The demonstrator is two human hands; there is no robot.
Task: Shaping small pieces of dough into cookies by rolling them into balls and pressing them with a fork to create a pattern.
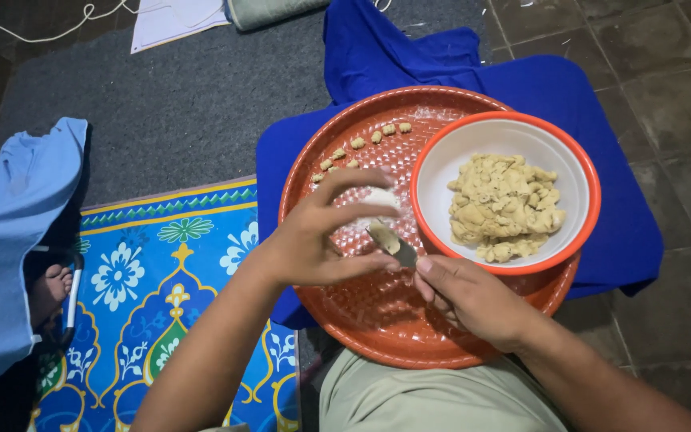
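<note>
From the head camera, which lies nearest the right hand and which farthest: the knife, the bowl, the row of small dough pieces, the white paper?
From the right hand:
1. Knife, in its grip.
2. Bowl, just above.
3. Dough pieces, along the tray's upper left.
4. White paper, top left on the floor.

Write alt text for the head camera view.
Seen from above, a left hand holds a pale lump of dough while the right hand presses a small knife to it, over a round orange tray. A white bowl of dough pieces sits on the tray.
</note>
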